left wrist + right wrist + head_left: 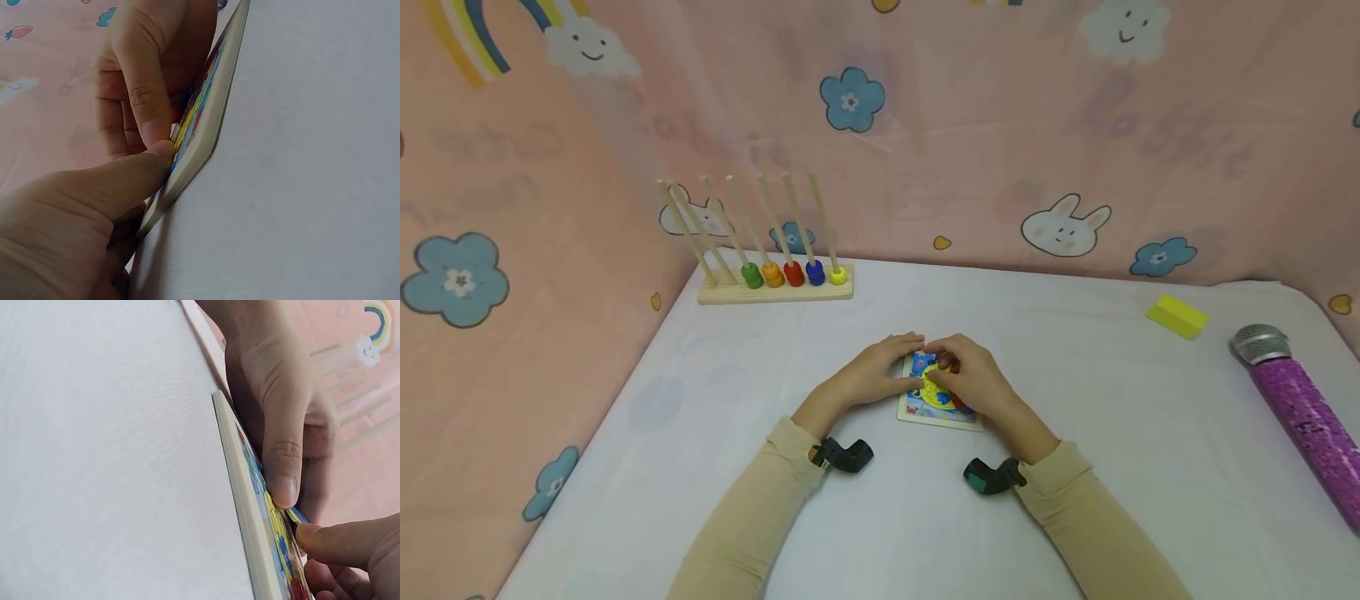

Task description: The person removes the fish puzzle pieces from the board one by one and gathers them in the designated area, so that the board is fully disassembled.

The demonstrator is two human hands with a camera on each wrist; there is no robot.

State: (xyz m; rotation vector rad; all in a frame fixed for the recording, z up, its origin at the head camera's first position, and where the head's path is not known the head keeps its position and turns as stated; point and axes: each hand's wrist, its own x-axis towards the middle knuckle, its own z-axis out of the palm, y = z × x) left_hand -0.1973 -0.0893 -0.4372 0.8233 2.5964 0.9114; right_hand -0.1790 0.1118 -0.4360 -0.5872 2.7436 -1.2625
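Note:
A small wooden picture puzzle [940, 422] with a pale frame and a bright blue, yellow and red picture lies on the white table. My left hand [872, 372] holds its left side, the thumb [285, 487] pressing on the picture and the fingers around the far left corner. My right hand [976, 377] is bent over the picture from the right. Between its thumb and fingers it pinches a thin puzzle piece [296, 515], whose blue and yellow edge tilts up from the board. The two thumb tips nearly meet, and the hands hide part of the picture.
A wooden bead rack [775, 293] with upright rods and coloured beads stands at the back left. To the right lie a yellow block [1177, 317] and a purple glittery microphone [1303, 408]. A pink printed curtain [940, 150] closes off the back and sides.

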